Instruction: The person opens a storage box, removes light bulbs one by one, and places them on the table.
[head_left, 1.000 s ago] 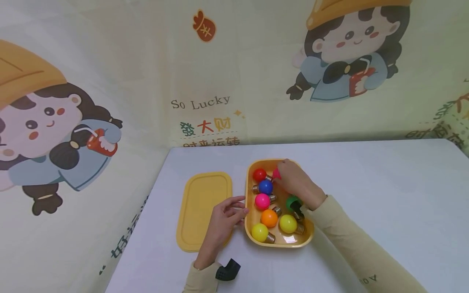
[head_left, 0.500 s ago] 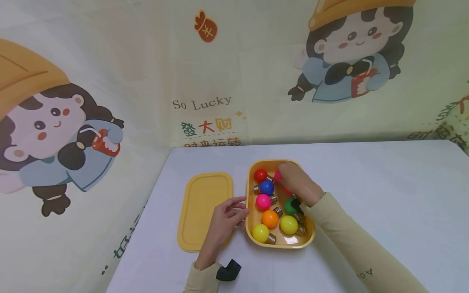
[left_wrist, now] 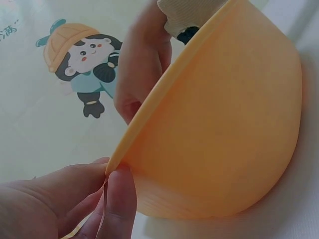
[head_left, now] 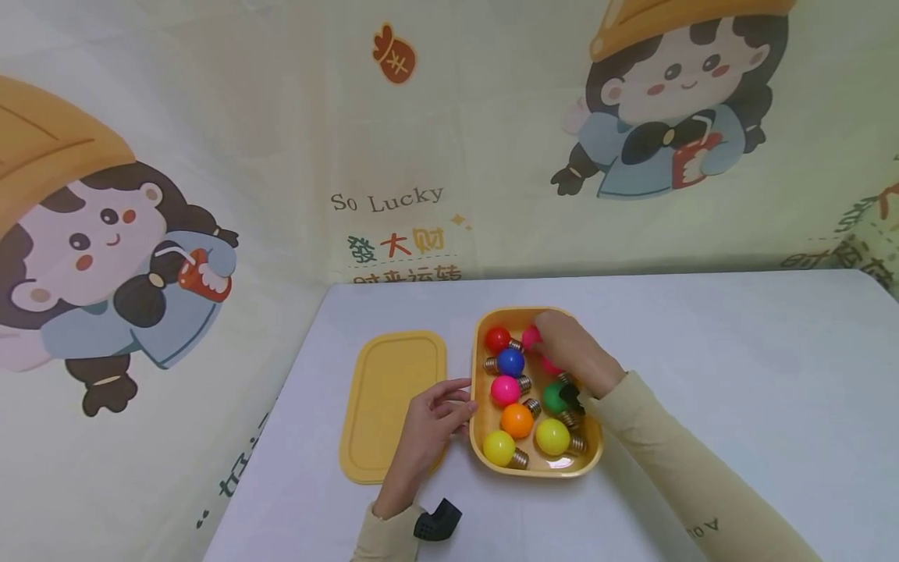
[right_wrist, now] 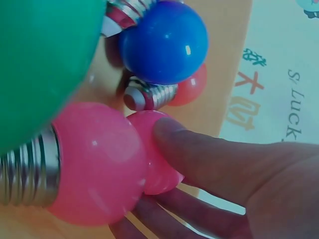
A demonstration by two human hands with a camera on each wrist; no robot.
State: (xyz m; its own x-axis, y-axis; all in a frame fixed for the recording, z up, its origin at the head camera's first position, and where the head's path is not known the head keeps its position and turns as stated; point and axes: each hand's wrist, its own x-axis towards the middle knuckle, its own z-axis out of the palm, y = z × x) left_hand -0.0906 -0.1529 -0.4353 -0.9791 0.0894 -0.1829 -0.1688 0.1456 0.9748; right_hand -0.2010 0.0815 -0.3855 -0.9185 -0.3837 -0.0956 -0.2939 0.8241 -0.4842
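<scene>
A deep yellow plastic box (head_left: 477, 460) holds several colored toy light bulbs with ridged metallic screw bases. Inside its far end, my right hand (head_left: 572, 349) grips a pink bulb (right_wrist: 157, 159), the thumb pressed on its round side and the fingers below. Another pink bulb (right_wrist: 99, 159) lies right against it. Near them are a blue bulb (right_wrist: 167, 42), a red bulb (head_left: 498, 339) and a green bulb (head_left: 555, 397). At the box's left side my left hand (head_left: 431, 414) pinches the rim between thumb and finger, as the left wrist view shows.
A flat yellow lid (head_left: 379, 390) lies on the white table (head_left: 737, 390) left of the box, partly under the left forearm. Toward the near end of the box sit an orange bulb (head_left: 517, 421) and two yellow ones. A printed cloth (head_left: 506, 156) hangs behind.
My right hand stays in the far end of the box with small shifts, and more of the second pink bulb shows beneath it. The left hand keeps its place at the rim.
</scene>
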